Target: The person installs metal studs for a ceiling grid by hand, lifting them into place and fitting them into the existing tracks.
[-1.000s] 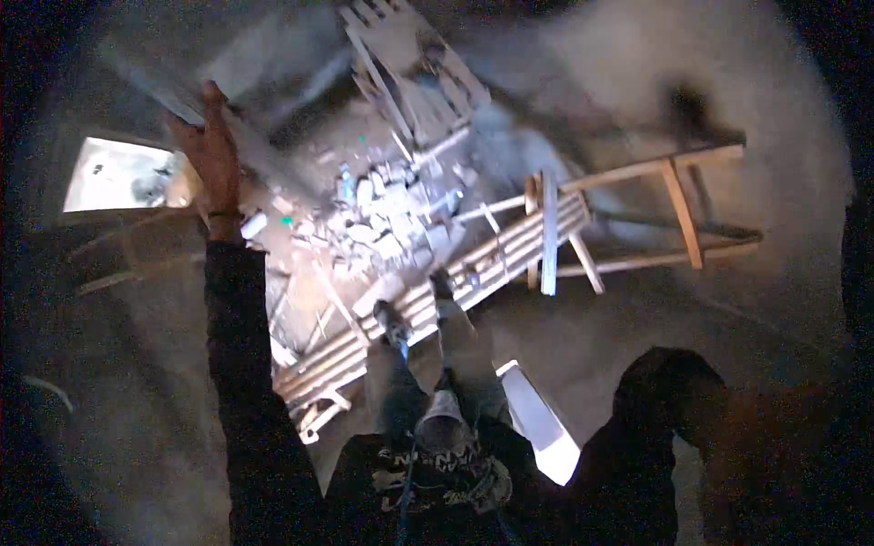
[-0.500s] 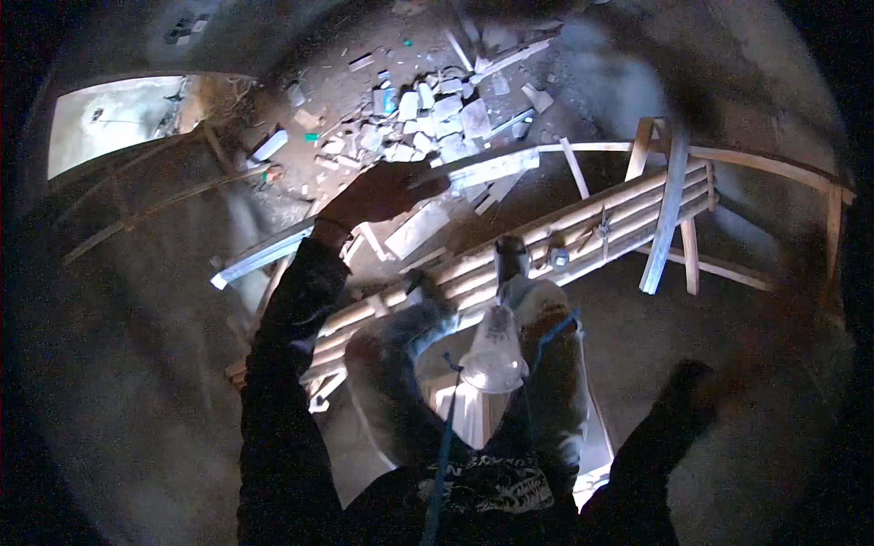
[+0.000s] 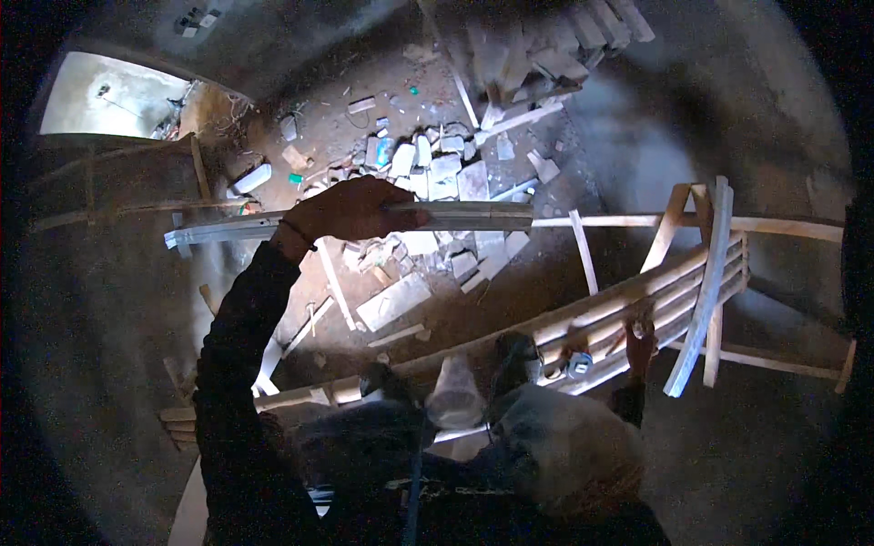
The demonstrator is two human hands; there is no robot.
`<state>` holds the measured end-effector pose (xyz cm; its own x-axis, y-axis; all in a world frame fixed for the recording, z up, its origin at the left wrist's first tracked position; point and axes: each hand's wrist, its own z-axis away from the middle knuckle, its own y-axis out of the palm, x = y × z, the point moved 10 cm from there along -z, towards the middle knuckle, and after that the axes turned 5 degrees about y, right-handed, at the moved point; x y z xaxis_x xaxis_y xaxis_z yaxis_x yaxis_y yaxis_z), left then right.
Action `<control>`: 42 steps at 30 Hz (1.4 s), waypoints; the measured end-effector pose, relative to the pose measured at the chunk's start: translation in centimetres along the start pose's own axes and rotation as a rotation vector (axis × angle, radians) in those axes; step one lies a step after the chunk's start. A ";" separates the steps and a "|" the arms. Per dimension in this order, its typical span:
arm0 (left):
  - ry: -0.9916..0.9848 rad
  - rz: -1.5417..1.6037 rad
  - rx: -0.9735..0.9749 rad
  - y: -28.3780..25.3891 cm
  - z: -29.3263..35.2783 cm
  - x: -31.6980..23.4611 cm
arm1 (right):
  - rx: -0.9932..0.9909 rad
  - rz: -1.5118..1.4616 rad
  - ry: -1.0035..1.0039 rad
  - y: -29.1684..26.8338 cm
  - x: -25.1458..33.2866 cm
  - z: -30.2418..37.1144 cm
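My left hand (image 3: 350,207) is closed round a long grey metal profile (image 3: 478,217), held roughly level in front of me. Down at the right, my right hand (image 3: 641,338) reaches onto a walkway of wooden planks (image 3: 610,320). Its fingers look drawn together over the spot where a small plier-like tool lay; what they hold is too dark to make out. A small, round-cornered blue-grey device (image 3: 578,365) sits on the planks just left of that hand. Between my knees hangs a whitish, translucent cone-shaped container (image 3: 455,396).
My shoes (image 3: 516,357) are at the planks. Another metal strip (image 3: 703,296) leans across the walkway at the right, beside wooden posts (image 3: 667,223). A thin wooden rail (image 3: 601,221) runs beyond. Broken blocks and rubble (image 3: 444,173) lie on the floor far below.
My left hand has brought the metal profile from a slant to nearly level. My right hand has swung in from the far right down onto the planks. The view has tilted toward the far side.
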<state>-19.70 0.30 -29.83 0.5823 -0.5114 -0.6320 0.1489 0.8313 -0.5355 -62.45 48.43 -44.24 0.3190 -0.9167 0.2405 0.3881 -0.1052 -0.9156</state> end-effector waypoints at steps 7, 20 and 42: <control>0.075 -0.073 -0.112 -1.1 1.9 -4.3 | -0.075 -0.147 -0.056 1.3 -5.0 1.5; -0.032 -0.243 -0.281 -1.0 8.0 -4.8 | 0.366 -0.857 -0.066 1.8 7.7 1.5; 0.205 -0.823 -0.705 -2.0 12.0 -9.1 | 0.676 -0.079 -1.165 -5.8 41.7 22.3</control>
<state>-15.68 5.87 -16.25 0.3614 -0.9323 0.0182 -0.0970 -0.0570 -0.9937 -32.11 19.43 -21.74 0.6879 -0.0237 0.7254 0.6784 0.3765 -0.6310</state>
